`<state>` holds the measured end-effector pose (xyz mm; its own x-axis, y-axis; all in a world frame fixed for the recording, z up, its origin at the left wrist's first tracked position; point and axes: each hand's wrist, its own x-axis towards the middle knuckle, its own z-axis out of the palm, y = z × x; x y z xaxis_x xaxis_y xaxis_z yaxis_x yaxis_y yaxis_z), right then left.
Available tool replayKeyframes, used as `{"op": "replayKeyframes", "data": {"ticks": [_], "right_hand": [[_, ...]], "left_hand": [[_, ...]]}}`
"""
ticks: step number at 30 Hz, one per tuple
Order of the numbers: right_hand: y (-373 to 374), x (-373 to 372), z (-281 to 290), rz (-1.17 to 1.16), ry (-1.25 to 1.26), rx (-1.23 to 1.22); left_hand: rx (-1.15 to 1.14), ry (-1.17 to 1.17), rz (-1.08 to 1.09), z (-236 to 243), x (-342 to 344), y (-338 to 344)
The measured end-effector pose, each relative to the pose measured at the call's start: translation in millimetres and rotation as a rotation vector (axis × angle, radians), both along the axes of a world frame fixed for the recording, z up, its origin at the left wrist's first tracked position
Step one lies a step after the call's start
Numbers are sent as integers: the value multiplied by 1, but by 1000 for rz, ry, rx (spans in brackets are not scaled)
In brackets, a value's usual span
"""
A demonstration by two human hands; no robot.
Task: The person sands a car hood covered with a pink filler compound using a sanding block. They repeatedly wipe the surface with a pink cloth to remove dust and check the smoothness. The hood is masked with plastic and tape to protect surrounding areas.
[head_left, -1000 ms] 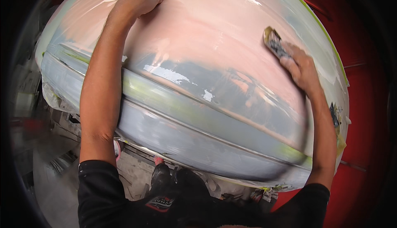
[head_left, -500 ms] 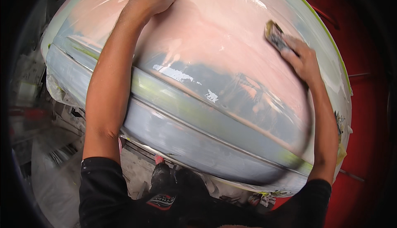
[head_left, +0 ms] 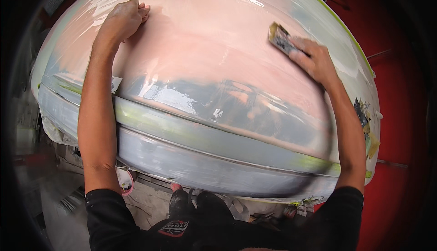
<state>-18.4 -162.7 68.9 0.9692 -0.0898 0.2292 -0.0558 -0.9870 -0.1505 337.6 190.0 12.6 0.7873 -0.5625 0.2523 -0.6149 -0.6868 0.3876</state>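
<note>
A large rounded panel (head_left: 195, 59) spreads out before me, with pink filler over much of its top and blue-grey and pale green patches along its near side. My left hand (head_left: 125, 19) is at the panel's upper left, its fingers curled in. Whatever those fingers hold, if anything, is hidden. On the right, my right hand (head_left: 314, 59) grips a small smeared block (head_left: 281, 38) with a yellowish end and a dark, stained body. The block is at the pink surface; its underside does not show.
Red floor (head_left: 400, 128) lies to the right of the panel. Ragged scraps of masking material (head_left: 365, 123) stick out at its right edge. A pink-rimmed bucket (head_left: 125, 180) stands below my left forearm. Blurred clutter fills the lower left.
My view has shifted, so the panel sits further left. My left hand has moved left and nearer over the panel. My right hand still holds the block, now further left in view.
</note>
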Motion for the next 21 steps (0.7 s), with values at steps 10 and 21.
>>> {"op": "replayKeyframes", "data": {"ticks": [10,21], "right_hand": [[21,-91,-11,58,-2,-2],[19,-53,-9,64,2,13]], "left_hand": [[-75,16,11,-7,4,13],[-76,12,-5,-1,-2,14]]}}
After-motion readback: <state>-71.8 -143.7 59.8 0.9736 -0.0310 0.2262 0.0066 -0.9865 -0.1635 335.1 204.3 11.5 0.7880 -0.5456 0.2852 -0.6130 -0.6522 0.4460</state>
